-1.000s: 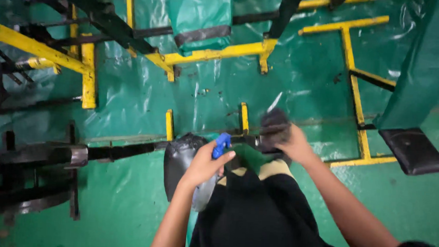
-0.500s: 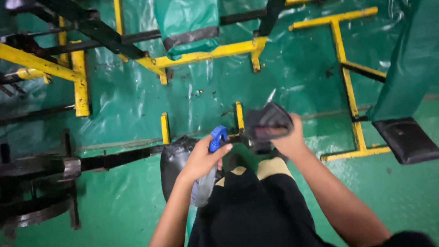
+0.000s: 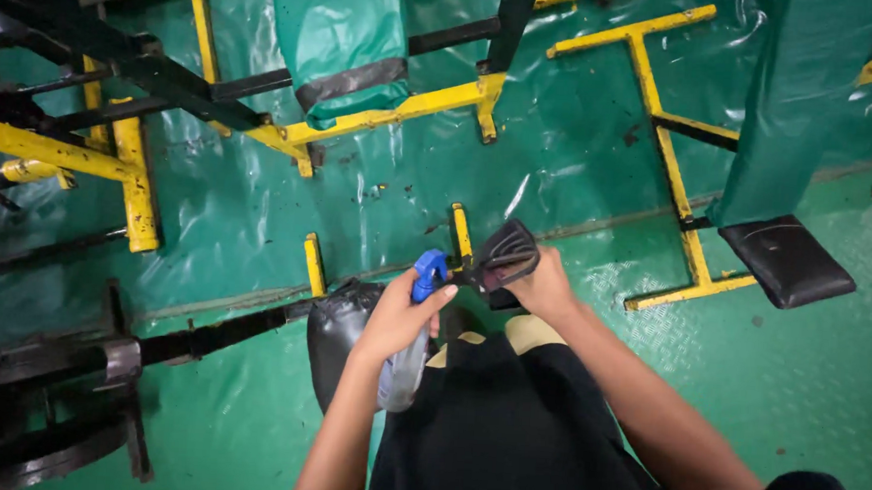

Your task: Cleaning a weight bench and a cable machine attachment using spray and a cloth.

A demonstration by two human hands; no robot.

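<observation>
My left hand [image 3: 399, 320] grips a spray bottle [image 3: 404, 373] with a blue trigger head [image 3: 429, 272] and a pale body, held upright over a black padded seat [image 3: 337, 331]. My right hand [image 3: 544, 285] holds a dark folded cloth [image 3: 504, 257] just right of the spray head, above a black metal bar [image 3: 222, 333] of the gym machine. My black trousers and a tan shoe [image 3: 529, 332] fill the lower middle.
Yellow and black steel frames [image 3: 403, 109] stand on a green plastic-covered floor [image 3: 807, 384]. A plastic-wrapped green pad [image 3: 338, 31] is at the top, another green pad [image 3: 811, 106] and a black pad [image 3: 788, 259] at the right. Weight plates [image 3: 40, 393] lie at the left.
My right hand has drawn the cloth down and left, closer to the spray head, and the cloth looks more folded. The view has shifted slightly; the left hand keeps its grip on the bottle.
</observation>
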